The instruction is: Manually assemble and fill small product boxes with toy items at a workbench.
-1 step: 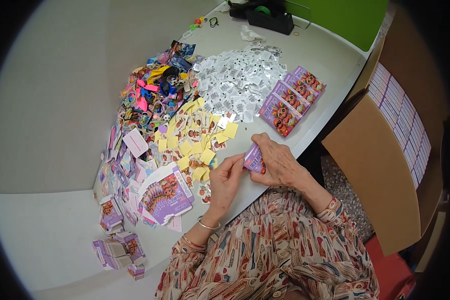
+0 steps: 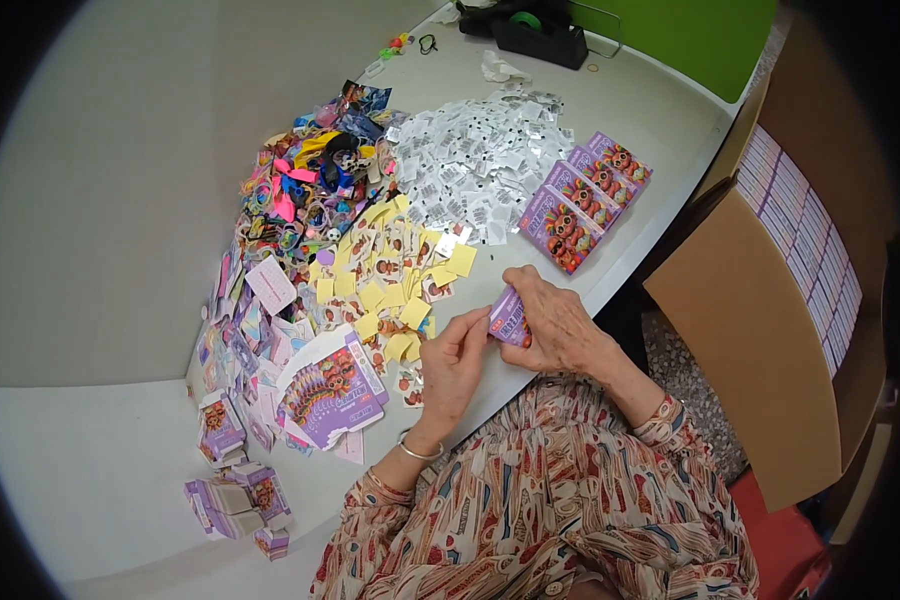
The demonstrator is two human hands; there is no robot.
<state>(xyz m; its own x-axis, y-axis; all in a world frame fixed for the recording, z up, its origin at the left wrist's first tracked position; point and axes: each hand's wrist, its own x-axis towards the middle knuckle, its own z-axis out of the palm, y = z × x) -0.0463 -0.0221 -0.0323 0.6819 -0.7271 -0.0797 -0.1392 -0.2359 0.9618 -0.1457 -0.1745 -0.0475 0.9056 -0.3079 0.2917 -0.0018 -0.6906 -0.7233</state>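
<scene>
Both hands work at the near edge of the tabletop (image 2: 120,300). The right hand (image 2: 560,325) grasps a small purple box (image 2: 508,320), fingers curled over its far side. The left hand (image 2: 455,365) touches the same box at its left end, fingertips pinched on the edge. The box is held just above the tabletop edge, between the two hands. Directly left of the hands lies a spread of yellow cards (image 2: 390,280). Beyond it sits a heap of coloured trinkets (image 2: 315,185), and to the right of that a pile of silver packets (image 2: 475,165). A row of filled purple boxes (image 2: 582,200) lies near the right edge, well apart from the hands. Flat box blanks (image 2: 330,385) lie left of the left hand. A large carton (image 2: 760,330) stands beside the tabletop on the right.
</scene>
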